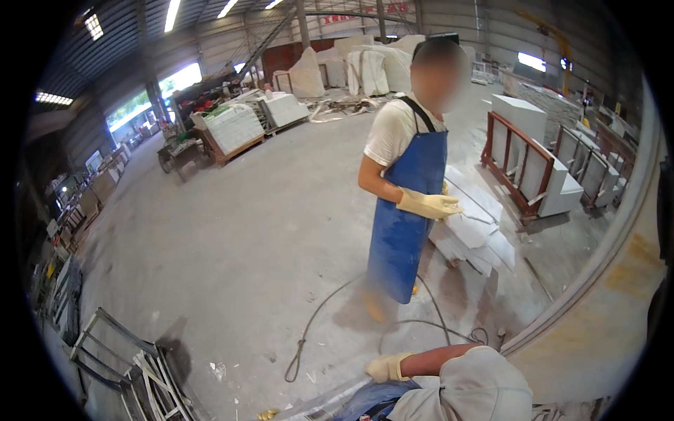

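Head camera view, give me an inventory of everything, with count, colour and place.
Co-worker: one, blue apron, cream gloves, right of centre
Broken slabs: several, white, behind the co-worker
Slab racks: several, brownish, right
Slab stacks: at least two, white, upper left
Stone blocks: several, off-white, far back
Cart: one, dark, left of the slab stacks
Ceiling lights: several, white, top left
Metal frame: at least one, grey, lower left
Cable: count unclear, dark, lower-centre floor
Stained panel: one, off-white, right edge
Floor: one, grey, throughout
Pale strip: one, grey-white, bottom
Left hand: one, yellow-gloved, partly visible, bottom edge
Right hand: one, cream-gloved, bottom centre
Right sleeve: one, beige, bottom right
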Available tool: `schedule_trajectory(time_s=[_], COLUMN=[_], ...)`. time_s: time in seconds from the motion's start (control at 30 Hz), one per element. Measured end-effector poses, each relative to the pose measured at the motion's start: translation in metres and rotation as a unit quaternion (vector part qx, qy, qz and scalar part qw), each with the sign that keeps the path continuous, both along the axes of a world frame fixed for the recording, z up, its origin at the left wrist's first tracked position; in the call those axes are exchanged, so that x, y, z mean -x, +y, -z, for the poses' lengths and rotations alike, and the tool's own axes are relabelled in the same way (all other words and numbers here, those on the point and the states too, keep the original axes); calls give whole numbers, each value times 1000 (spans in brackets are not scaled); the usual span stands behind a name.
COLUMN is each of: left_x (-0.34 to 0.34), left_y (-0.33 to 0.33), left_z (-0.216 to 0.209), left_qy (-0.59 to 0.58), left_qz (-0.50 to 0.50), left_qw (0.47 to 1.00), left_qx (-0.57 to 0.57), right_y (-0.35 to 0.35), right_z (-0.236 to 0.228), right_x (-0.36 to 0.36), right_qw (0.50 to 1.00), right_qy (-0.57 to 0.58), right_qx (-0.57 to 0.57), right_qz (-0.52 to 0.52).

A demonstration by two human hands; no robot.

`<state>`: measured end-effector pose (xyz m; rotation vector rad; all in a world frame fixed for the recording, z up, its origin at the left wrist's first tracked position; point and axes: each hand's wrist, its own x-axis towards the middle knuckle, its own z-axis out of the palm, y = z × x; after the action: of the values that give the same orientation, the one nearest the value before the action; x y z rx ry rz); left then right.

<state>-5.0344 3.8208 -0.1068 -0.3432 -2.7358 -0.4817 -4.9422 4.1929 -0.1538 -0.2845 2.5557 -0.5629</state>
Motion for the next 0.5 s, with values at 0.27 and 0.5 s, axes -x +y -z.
schedule_trajectory(time_s=[0.27, 0.5], left_x=[-1, 0], left_y=[-31, -47], left_z=[5, 12], left_qy=[1, -1], left_qz=[-21, -38], left_qw=[1000, 999], left_qx=[-3, -8], right_y=[-33, -44], right_z=[-20, -12], right_x=[9, 22], right_qw=[999, 999], right_qy=[-34, -26], right_qx=[-18, -21], right_qz=[-27, -36])
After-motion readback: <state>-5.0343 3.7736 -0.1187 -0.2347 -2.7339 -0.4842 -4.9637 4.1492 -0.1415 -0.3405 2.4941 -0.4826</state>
